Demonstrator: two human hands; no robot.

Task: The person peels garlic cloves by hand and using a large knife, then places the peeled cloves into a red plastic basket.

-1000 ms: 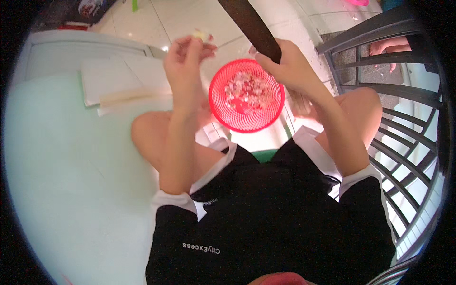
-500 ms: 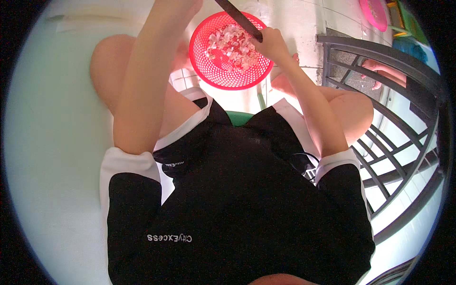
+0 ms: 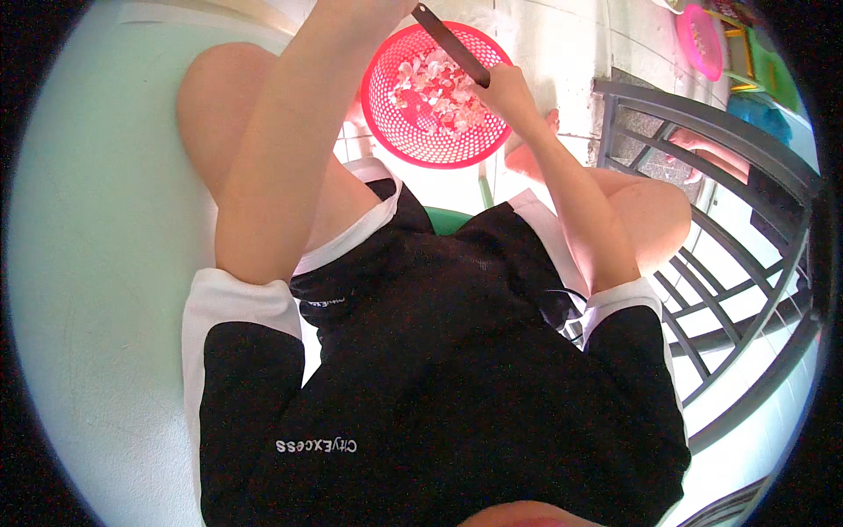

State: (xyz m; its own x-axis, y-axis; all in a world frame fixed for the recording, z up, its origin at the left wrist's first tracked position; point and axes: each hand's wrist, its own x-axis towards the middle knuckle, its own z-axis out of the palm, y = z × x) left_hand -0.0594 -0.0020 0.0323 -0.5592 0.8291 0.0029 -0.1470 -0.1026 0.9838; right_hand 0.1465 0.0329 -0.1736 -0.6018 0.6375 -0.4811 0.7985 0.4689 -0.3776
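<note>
The right hand (image 3: 509, 88) has its fingers wrapped tight around the handle of a dark knife (image 3: 450, 44), whose long blade slants up and to the left over a red perforated basket (image 3: 386, 123) of pale chopped pieces (image 3: 435, 83). The left hand is out of view above the frame's top edge. A pale green floor (image 3: 97, 263) lies left; a black metal railing (image 3: 738, 263) stands right.

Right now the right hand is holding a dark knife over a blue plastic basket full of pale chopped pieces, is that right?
Not quite: the basket is red, not blue, as the head view shows. The rest stands: the right hand holds a dark knife over it, and the basket is full of pale chopped pieces.
</note>
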